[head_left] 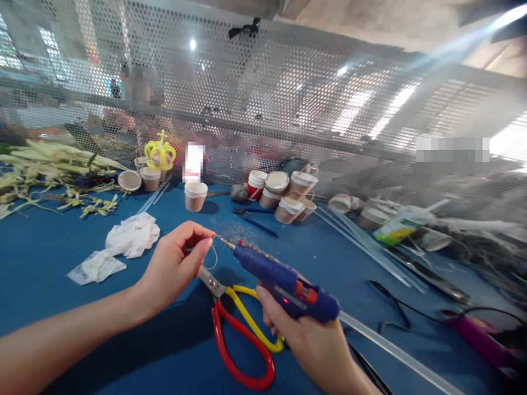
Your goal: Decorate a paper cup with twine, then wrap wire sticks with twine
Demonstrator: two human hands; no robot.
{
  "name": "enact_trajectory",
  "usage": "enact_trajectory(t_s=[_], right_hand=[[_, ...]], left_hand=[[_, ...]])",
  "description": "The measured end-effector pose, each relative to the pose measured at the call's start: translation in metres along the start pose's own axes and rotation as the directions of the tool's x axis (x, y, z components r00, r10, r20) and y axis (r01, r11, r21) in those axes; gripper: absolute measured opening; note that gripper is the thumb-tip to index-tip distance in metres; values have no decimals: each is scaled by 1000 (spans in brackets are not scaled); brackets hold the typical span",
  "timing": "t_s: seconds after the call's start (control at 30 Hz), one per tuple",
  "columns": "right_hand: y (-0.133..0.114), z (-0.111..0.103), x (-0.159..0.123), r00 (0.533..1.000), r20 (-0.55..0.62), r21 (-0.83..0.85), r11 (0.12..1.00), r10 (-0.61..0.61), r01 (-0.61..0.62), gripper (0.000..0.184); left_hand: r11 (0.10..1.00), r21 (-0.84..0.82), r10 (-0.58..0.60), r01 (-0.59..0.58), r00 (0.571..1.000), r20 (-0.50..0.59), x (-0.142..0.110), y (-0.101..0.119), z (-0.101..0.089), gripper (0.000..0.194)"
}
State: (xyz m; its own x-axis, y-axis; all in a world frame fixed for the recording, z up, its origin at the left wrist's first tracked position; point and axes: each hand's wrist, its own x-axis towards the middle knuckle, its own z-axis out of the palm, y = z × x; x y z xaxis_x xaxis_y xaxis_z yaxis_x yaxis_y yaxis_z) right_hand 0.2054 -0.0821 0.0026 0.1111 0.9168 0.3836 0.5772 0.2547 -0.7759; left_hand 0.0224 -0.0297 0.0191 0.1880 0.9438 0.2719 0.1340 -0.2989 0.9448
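My right hand [308,337] grips a blue glue gun [284,282] with an orange trigger, its metal nozzle pointing left. The nozzle tip nearly touches a thin loop of string [212,258] pinched between the thumb and fingers of my left hand [175,266]. A clear glue stick [395,354] sticks out of the back of the gun. Under both hands, scissors [239,334] with one red and one yellow handle lie on the blue table [49,241].
Crumpled white tissue [123,244] lies left. Small paper cups [284,195] cluster at the back, one [195,196] standing alone. A yellow crown ornament [160,153] and dried leaves [49,170] sit far left. Clear glue sticks [362,241], cables and a purple tool [480,337] lie right. Perforated metal screen behind.
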Motion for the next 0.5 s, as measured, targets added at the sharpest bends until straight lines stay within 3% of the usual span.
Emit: enact_trajectory(t_s=[0.2,0.5], right_hand=[[1,3,-1,998,-54,-17,999,-36,35,24],[-4,2,0,1000,-9,-2,1000,-3,3,24]], left_hand=[[1000,11,8,-8,1000,4,-1,-1,0,11],[999,28,18,-19,999,26,-1,-2,1,12]])
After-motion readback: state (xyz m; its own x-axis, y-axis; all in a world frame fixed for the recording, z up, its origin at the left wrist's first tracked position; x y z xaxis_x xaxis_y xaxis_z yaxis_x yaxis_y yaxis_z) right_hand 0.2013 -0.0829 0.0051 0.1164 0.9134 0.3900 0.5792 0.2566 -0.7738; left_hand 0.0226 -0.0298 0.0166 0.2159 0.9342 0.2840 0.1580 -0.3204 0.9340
